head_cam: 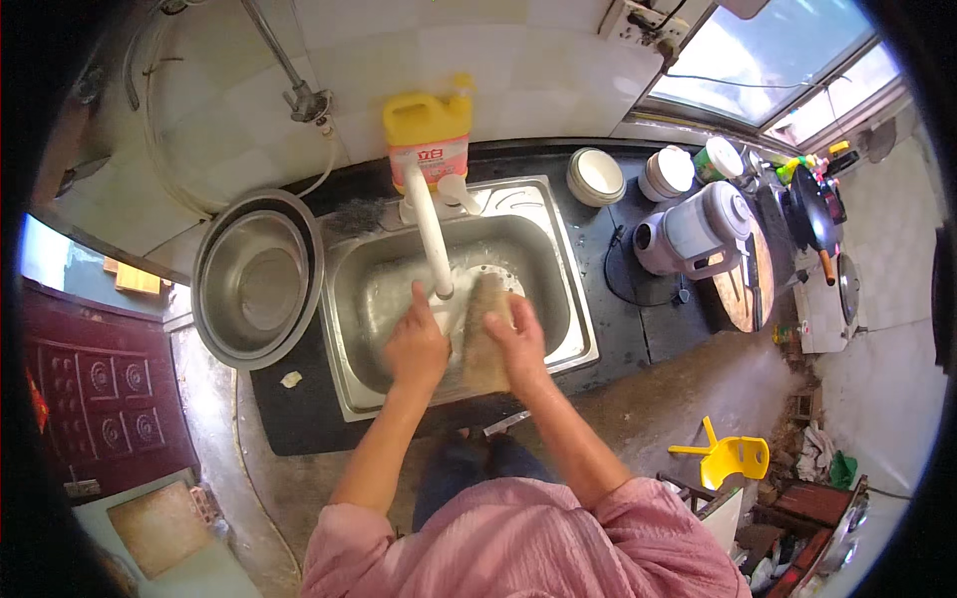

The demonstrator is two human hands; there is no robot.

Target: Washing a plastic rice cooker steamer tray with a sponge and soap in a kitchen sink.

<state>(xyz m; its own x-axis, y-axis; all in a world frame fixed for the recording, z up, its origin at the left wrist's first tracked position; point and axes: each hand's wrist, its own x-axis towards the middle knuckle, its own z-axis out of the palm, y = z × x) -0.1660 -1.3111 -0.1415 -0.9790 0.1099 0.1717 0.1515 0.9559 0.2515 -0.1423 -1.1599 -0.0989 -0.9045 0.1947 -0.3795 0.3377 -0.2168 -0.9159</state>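
Observation:
Over the stainless steel sink (pixel 366 299), my right hand (pixel 519 344) grips the edge of a blurred, flat brownish board-like object (pixel 482 336), thumb on its face. The object is tilted above the basin, and its exact kind cannot be told. My left hand (pixel 417 344) is just left of it, below the white faucet spout (pixel 428 232); its index finger points forward, the other fingers look curled, and no held object shows. Both forearms reach in from the bottom. Motion blurs the basin between the hands, so whether water is running is unclear.
Nested metal basins (pixel 258 280) stand left of the sink. Behind it is a yellow-topped detergent jug (pixel 428 134). To the right are stacked bowls (pixel 596 177), a blender-like appliance (pixel 691 228) with its cord, a round wooden cutting board (pixel 755 276) and a wok (pixel 811 205).

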